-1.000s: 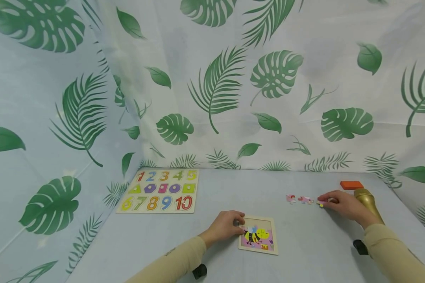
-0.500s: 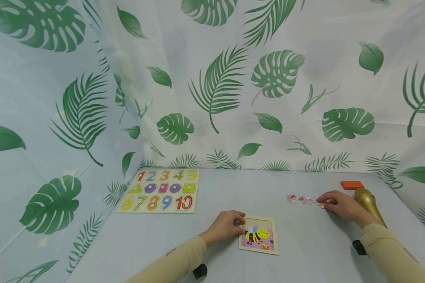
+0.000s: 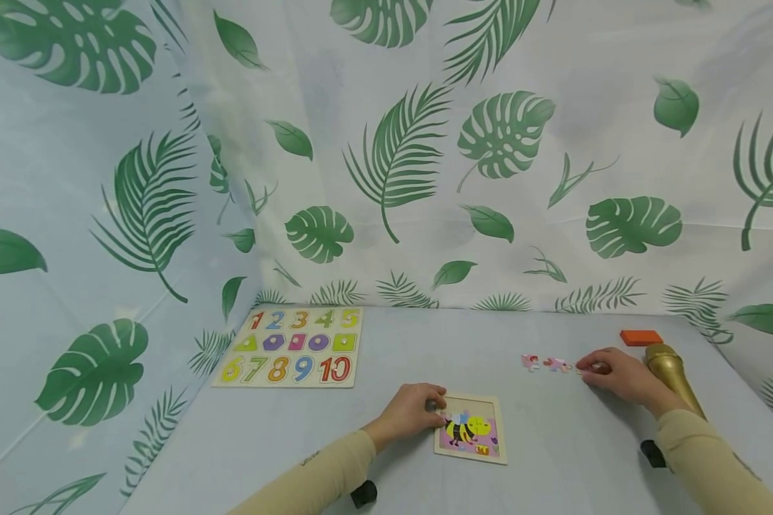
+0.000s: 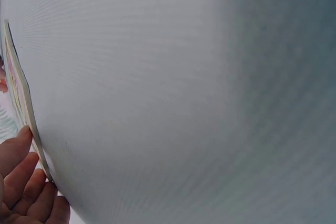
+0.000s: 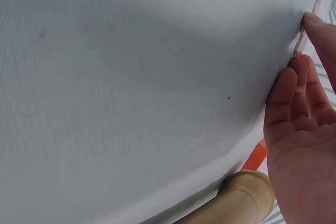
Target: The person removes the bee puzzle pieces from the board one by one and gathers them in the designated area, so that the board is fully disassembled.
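A square wooden jigsaw tray (image 3: pixel 502 433) with a bee picture lies at the middle front of the table; its upper part shows bare wood. My left hand (image 3: pixel 404 415) holds the tray by its left edge. In the left wrist view the thumb (image 4: pixel 22 142) presses on the edge of the tray. Farther right, my right hand (image 3: pixel 625 375) pinches a small pink jigsaw piece (image 3: pixel 580 370), mostly hidden by the fingers. The right wrist view shows this thin piece (image 5: pixel 300 43) edge-on between thumb and fingertips. Two more pink jigsaw pieces (image 3: pixel 557 365) (image 3: pixel 530 363) lie to its left.
A number and shape puzzle board (image 3: pixel 290 348) lies at the back left. Beside my right wrist rests a gold microphone (image 3: pixel 673 368), with an orange block (image 3: pixel 640 337) behind it. A leaf-patterned cloth (image 3: pixel 425 179) hangs behind the table.
The piece at my right fingertips has turned or slid under them, so its yellow part no longer shows. My left hand and the tray stay put.
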`<state>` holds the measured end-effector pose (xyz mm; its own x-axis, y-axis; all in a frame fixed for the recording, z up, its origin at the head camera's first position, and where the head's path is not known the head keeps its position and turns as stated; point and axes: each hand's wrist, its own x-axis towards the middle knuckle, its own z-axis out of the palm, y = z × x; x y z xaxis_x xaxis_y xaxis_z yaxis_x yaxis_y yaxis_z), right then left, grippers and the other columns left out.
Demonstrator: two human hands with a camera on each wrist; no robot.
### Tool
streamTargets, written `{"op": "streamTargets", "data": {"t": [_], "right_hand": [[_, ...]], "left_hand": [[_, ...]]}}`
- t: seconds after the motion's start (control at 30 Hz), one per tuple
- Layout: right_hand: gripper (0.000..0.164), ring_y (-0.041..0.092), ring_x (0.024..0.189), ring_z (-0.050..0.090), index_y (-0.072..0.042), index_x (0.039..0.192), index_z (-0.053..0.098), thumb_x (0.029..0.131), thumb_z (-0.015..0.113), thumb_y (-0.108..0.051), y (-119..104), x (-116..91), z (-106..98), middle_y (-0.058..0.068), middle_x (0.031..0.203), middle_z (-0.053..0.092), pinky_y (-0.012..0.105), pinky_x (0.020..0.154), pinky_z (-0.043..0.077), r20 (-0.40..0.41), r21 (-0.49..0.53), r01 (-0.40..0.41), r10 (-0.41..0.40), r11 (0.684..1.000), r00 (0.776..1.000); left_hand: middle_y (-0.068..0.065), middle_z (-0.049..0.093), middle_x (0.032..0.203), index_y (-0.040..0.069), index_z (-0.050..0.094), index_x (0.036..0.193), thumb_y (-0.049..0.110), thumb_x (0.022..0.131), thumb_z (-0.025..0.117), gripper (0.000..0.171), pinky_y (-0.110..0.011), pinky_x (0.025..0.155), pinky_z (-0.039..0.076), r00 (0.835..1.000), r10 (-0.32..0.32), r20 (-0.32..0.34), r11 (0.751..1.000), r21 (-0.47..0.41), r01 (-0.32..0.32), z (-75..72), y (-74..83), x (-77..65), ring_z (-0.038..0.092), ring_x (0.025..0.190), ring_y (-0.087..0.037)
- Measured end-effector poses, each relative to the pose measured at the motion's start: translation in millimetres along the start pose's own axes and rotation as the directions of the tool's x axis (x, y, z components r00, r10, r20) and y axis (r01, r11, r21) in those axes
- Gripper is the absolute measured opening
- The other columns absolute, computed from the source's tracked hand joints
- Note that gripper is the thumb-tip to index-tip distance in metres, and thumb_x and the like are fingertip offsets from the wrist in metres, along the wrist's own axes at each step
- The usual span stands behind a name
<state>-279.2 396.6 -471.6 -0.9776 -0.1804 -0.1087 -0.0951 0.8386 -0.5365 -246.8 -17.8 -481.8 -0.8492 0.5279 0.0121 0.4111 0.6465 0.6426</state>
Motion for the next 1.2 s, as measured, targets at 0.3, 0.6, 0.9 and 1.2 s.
{"op": "streamTargets", "data": {"t": [0.3,0.6,0.9,1.2], "right_hand": [[0.032,0.041,0.102,0.055,0.0,0.115,0.066,0.092,0.068,-0.023,3.2,-0.3,1.8,0.029,0.119,0.056,0.057,0.086,0.051,-0.031,-0.022,0.012,-0.012,1.0,0.999],[0.032,0.041,0.103,0.055,-0.001,0.115,0.066,0.092,0.068,-0.023,0.8,0.0,0.1,0.027,0.117,0.057,0.056,0.087,0.051,-0.018,-0.013,0.005,-0.006,1.0,1.0],[0.028,0.035,0.094,0.055,0.001,0.111,0.067,0.092,0.066,-0.02,-25.7,5.7,5.5,0.027,0.114,0.056,0.045,0.077,0.055,-0.093,-0.029,0.006,-0.008,1.0,0.996],[0.022,0.021,0.086,0.058,-0.001,0.108,0.069,0.091,0.068,-0.015,-110.7,-4.0,58.4,0.012,0.104,0.065,0.031,0.067,0.05,-0.158,0.034,0.165,-0.158,0.986,0.975]], "left_hand": [[-0.003,0.065,0.127,0.006,0.074,0.102,0.012,0.082,0.078,0.021,-0.033,0.106,0.043,1.0,0.006,0.005,1.0,0.001,-0.006,0.6,0.2,1.9,0.056,0.123,-0.02],[-0.002,0.064,0.128,0.006,0.074,0.102,0.012,0.083,0.078,0.02,-0.033,0.106,0.042,1.0,-0.01,0.008,1.0,0.004,0.01,-0.2,0.6,2.6,0.056,0.124,-0.02],[-0.004,0.065,0.127,0.006,0.073,0.101,0.011,0.082,0.079,0.02,-0.034,0.105,0.043,1.0,-0.003,0.006,1.0,0.006,0.003,-1.3,1.8,1.0,0.057,0.122,-0.02],[-0.004,0.065,0.127,0.006,0.074,0.101,0.011,0.082,0.078,0.02,-0.033,0.105,0.043,1.0,-0.015,0.013,1.0,0.003,0.015,-1.4,2.3,0.1,0.056,0.122,-0.02]]}}
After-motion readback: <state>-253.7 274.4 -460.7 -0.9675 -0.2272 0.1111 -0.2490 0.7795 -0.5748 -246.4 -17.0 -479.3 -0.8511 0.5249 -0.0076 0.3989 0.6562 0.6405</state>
